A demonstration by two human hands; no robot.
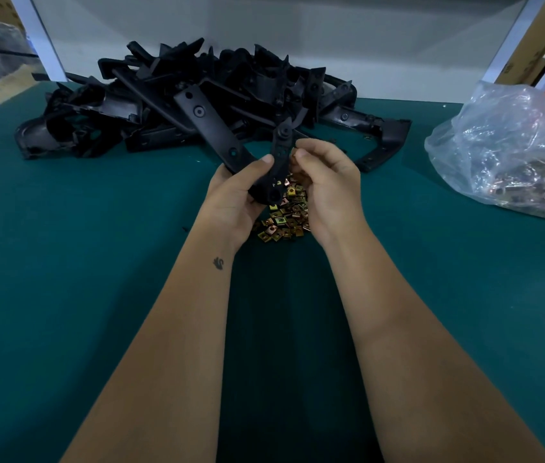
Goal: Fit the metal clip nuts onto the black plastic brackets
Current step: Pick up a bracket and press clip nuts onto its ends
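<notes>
Black plastic V-shaped bracket point(231, 138) gripped at its bend by left hand point(237, 192), arms pointing away; right hand point(326, 182) just beside, fingers curled, contents cannot be told; loose pile of brass-coloured metal clip nuts point(284, 218) on green table point(80, 228) beneath; heap of black brackets point(150, 105) behind; clear plastic bag point(511, 145) well right.

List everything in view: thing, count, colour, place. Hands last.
held bracket: one, black, gripped above the clip nuts
bracket pile: many, too tangled to count, black, far side of the table
loose clip nuts: a heap, brass-gold, on the table under the hands
plastic bag: one, clear, right side of the table, holds what look like more clip nuts
table: one, dark green top
cardboard boxes: several, brown, background right
left hand: grips the held bracket
right hand: fingers curled beside the bracket; what it pinches is hidden
</notes>
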